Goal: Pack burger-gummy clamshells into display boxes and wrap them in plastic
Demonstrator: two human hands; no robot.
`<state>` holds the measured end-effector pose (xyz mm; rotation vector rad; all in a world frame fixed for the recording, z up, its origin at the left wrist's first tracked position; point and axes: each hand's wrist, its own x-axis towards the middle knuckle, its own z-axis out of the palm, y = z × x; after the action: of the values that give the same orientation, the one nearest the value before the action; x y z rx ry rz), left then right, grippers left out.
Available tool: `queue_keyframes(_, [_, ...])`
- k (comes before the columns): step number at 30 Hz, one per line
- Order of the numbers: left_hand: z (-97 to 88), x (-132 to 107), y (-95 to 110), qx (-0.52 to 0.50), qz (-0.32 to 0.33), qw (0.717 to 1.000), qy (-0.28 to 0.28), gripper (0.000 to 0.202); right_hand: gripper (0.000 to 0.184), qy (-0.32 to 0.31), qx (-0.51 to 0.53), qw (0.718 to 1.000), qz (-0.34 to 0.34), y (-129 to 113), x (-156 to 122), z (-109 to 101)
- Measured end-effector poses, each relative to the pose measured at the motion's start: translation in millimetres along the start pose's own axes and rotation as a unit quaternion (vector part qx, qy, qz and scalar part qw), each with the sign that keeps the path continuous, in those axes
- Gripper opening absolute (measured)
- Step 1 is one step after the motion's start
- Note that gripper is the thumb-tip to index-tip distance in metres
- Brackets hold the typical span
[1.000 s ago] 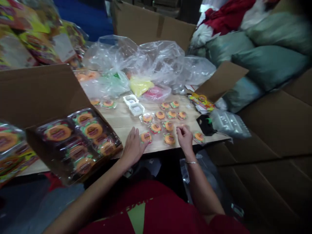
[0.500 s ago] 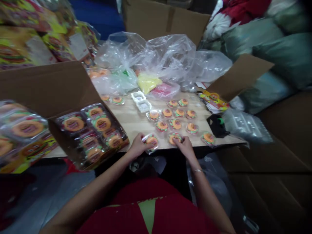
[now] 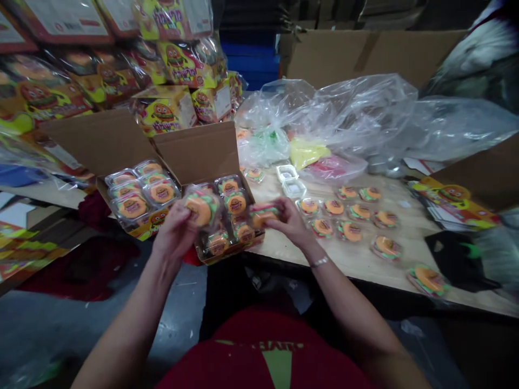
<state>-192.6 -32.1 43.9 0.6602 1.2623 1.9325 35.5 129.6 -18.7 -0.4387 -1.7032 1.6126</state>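
Observation:
My left hand is closed on a burger-shaped candy in a clear plastic shell, held up in front of an open cardboard box. My right hand grips a second packed burger candy just right of that box. The box holds several of the same packed candies. More packed candies lie in rows on the wooden table to the right of my hands.
A second open box with packed candies stands to the left. Wrapped printed cartons are stacked behind. Crumpled clear plastic bags cover the table's back. Two empty clear shells lie nearby. A black item sits at right.
Both hands lifted a packed candy each from the table's front edge and carried them left to the open box. The view swung left.

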Motion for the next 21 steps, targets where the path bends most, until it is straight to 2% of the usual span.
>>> queue_keyframes(2, [-5.6,18,6,0.019,0.024,0.999,0.014,0.043,0.066,-0.064,-0.025,0.997,-0.040,9,29,15])
queue_keyframes(4, [-10.7,30,6,0.062,0.021,0.998,0.015,0.056,0.063,-0.132,-0.077,0.987,-0.057,12,43,21])
queue_keyframes(7, [-18.6,39,-2,0.172,0.053,0.984,0.005,0.058,0.048,-0.186,-0.169,0.966,-0.059,11,43,18])
queue_keyframes(10, [-23.6,42,-10,0.316,0.095,0.944,-0.007,0.053,0.046,-0.198,-0.222,0.953,-0.056,11,35,12])
queue_keyframes(12, [-25.4,43,-12,0.420,0.098,0.901,-0.049,0.051,0.046,-0.200,-0.226,0.952,-0.059,13,33,9])
queue_keyframes(15, [-29.3,45,-9,0.561,0.091,0.816,-0.106,0.048,0.048,-0.202,-0.221,0.952,-0.064,16,33,10])
queue_keyframes(17, [-33.9,47,-6,0.637,0.093,0.757,-0.111,0.046,0.048,-0.192,-0.222,0.954,-0.060,16,32,15])
queue_keyframes(20, [-42.7,49,-4,0.732,0.145,0.660,-0.088,0.044,0.049,-0.150,-0.234,0.958,-0.078,16,24,24])
queue_keyframes(21, [-45.1,49,-5,0.749,0.166,0.637,-0.076,0.044,0.052,-0.131,-0.242,0.956,-0.097,17,19,25])
